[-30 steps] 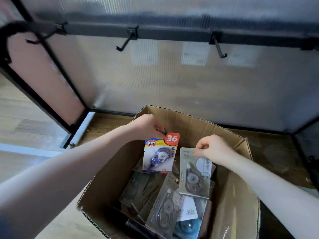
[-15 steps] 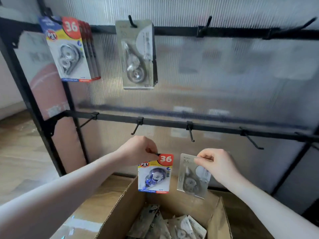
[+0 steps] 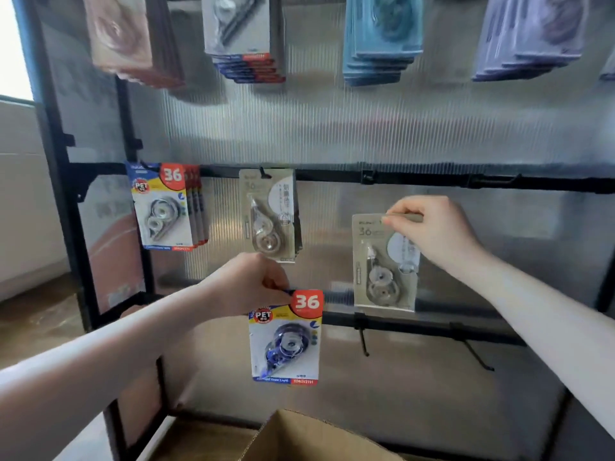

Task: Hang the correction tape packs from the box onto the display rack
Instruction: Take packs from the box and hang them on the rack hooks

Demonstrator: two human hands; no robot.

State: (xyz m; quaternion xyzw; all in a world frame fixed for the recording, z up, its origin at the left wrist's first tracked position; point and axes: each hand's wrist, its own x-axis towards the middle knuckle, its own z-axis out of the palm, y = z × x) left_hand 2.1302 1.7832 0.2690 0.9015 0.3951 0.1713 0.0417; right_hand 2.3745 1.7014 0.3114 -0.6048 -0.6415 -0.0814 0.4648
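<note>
ribbed translucent panels [image 3: 332, 128] back a black display rack [image 3: 416, 179], with a pale wall and wooden floor showing at the far left. on the middle rail, at the left, a stack of colourful hung packs [image 3: 163, 207] marked "36" hangs from a hook, and just to its right a beige hung pack [image 3: 269, 214] hangs from the next hook. above them, blurred at the top edge, four more bunches of packs hang in a row: pinkish, dark with red strips, blue, and lilac.

the left hand [image 3: 246, 284] reaches in from the lower left, fingers curled, pinching the top edge of a colourful correction tape pack [image 3: 286, 337]. this pack hangs free in the air below the beige hung pack, in front of the lower rail [image 3: 416, 327], touching no hook.

further right, the right hand [image 3: 439, 231] comes in from the lower right and pinches the top of a beige correction tape pack [image 3: 382, 261] between thumb and fingers. that pack is held up between the middle rail and the lower rail, below the bare hooks of the middle rail and apart from them. two empty hooks [image 3: 364, 341] stick out from the lower rail beneath it.

at the bottom edge, the corner of a cardboard box [image 3: 299, 437] sits on the floor in front of the rack; what lies in it cannot be seen.
</note>
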